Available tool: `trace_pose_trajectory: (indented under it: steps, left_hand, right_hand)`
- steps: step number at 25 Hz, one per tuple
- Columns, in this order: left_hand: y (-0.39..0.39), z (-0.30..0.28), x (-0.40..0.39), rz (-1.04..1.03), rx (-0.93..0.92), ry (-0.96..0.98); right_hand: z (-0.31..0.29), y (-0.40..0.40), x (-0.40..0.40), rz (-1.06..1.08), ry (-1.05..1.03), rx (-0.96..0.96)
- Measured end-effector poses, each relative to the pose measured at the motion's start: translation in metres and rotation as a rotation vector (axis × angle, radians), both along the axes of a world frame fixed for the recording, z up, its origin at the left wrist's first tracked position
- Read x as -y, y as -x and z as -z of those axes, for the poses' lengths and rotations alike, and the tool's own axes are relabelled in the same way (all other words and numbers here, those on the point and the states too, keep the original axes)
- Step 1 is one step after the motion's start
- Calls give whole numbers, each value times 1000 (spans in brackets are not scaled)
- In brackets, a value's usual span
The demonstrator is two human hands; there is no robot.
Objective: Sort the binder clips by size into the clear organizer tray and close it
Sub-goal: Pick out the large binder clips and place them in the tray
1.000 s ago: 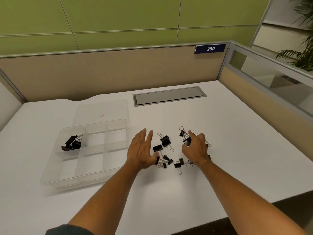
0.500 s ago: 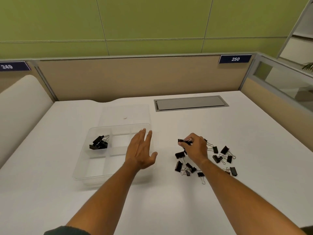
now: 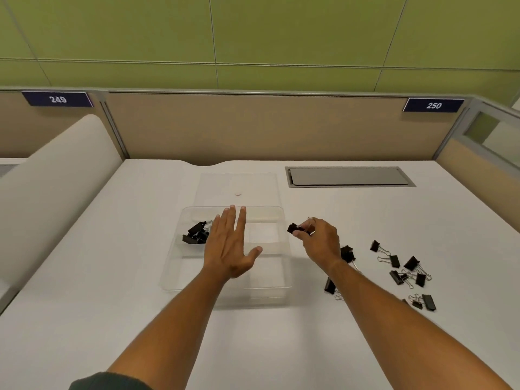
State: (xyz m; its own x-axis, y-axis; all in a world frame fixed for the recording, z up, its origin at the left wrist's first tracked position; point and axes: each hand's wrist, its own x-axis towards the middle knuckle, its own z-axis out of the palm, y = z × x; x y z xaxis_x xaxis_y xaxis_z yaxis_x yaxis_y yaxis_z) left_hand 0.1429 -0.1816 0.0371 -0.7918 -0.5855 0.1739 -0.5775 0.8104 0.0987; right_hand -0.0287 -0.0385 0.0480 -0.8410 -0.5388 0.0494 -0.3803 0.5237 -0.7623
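Observation:
The clear organizer tray (image 3: 275, 288) sits open on the white desk, its lid (image 3: 239, 184) lying flat behind it. A few black binder clips (image 3: 197, 233) lie in its far left compartment. My left hand (image 3: 229, 246) hovers flat over the tray's middle, fingers straight. My right hand (image 3: 320, 240) pinches one black binder clip (image 3: 294, 228) just beyond the tray's right edge, above the desk. Several loose black binder clips (image 3: 405, 266) lie scattered on the desk to the right, some hidden under my right forearm.
A grey cable hatch (image 3: 349, 176) is set into the white desk (image 3: 112, 277) at the back right. Beige partition walls (image 3: 253, 128) close the back and right side; a rounded white divider (image 3: 47, 175) stands at the left.
My right hand has lifted a clip from the pile and carried it left toward the tray. My left hand has moved over the tray. The view has swung left.

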Motion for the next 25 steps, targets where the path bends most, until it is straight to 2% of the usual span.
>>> trace_pose_trajectory:
  steps: [6, 11, 17, 25]
  left_hand:
    - [-26, 6, 33, -74, 9, 7]
    - [-54, 13, 64, -131, 8, -18]
    - [-89, 22, 93, -190, 12, -30]
    - [-111, 29, 113, -212, 30, -64]
  right_hand:
    - [-3, -25, 46, -62, -20, -27]
    - [0, -52, 87, -137, 10, 90]
    - [5, -85, 139, -256, -15, 112]
    - [16, -114, 183, -336, -127, 4]
